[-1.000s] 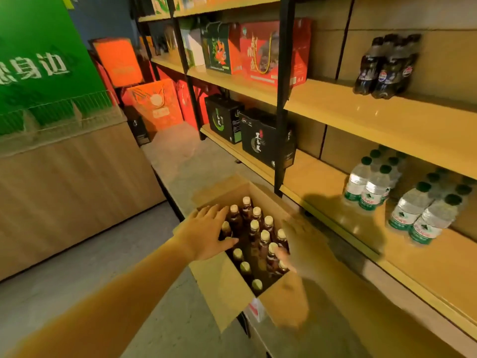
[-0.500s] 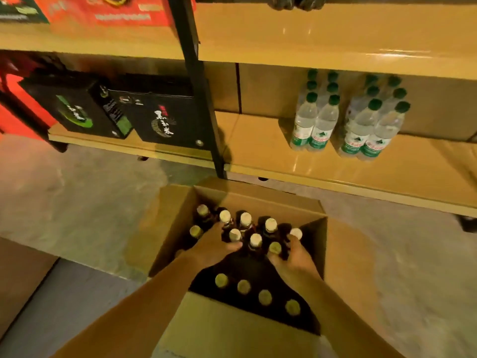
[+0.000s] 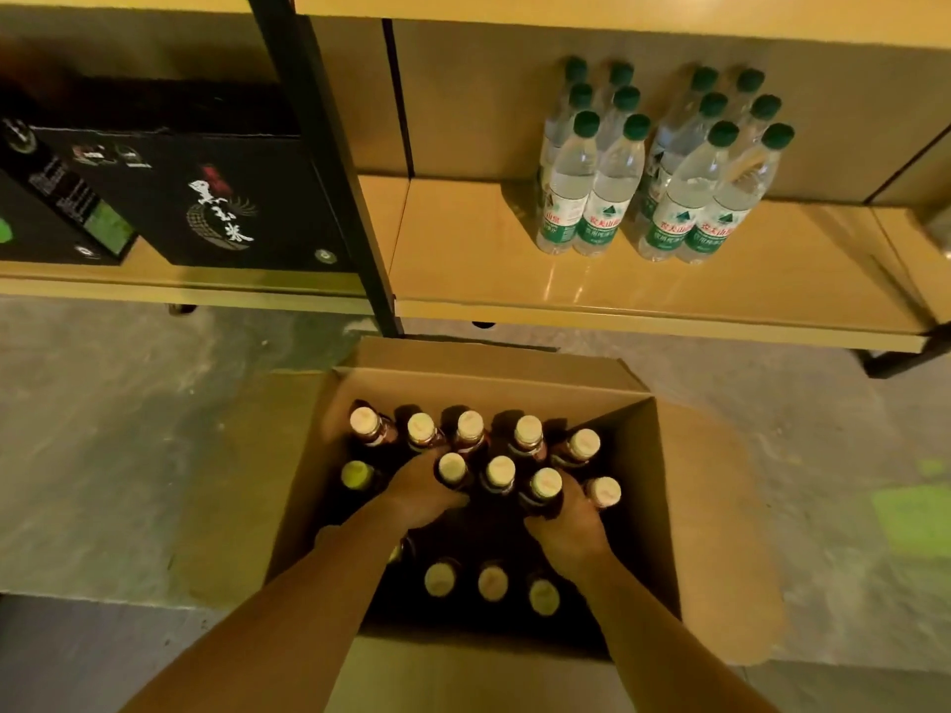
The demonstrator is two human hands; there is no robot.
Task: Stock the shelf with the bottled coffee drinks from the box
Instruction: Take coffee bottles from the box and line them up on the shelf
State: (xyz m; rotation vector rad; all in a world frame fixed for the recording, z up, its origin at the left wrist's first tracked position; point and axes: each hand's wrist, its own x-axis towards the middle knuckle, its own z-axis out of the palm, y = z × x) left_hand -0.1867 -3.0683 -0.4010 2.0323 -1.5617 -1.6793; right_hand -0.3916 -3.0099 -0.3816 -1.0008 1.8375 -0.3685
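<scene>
Water bottles (image 3: 607, 193) – "农夫山泉"; black box (image 3: 216, 198) – white chars, unclear.

Dim, warm yellow-orange cast over everything I see. Light seems to come from above/behind the shelf (image 3: 643, 295): its surface carries a soft glare streak in front of the water bottles (image 3: 664, 162), w/ faint reflections of them. Inside of the box (image 3: 664, 486) is very dark; lower caps barely readable, bottle bodies lost in shadow. Both forearms are underexposed. Floor (image 3: 128, 429) is mottled, w/ a green patch at right edge. Wide-angle distortion: shelf edges bow, black upright (image 3: 329, 162) leans. Overall soft, slight blur, esp. toward corners; label text on black cartons (image 3: 170, 198) smeared.
</scene>
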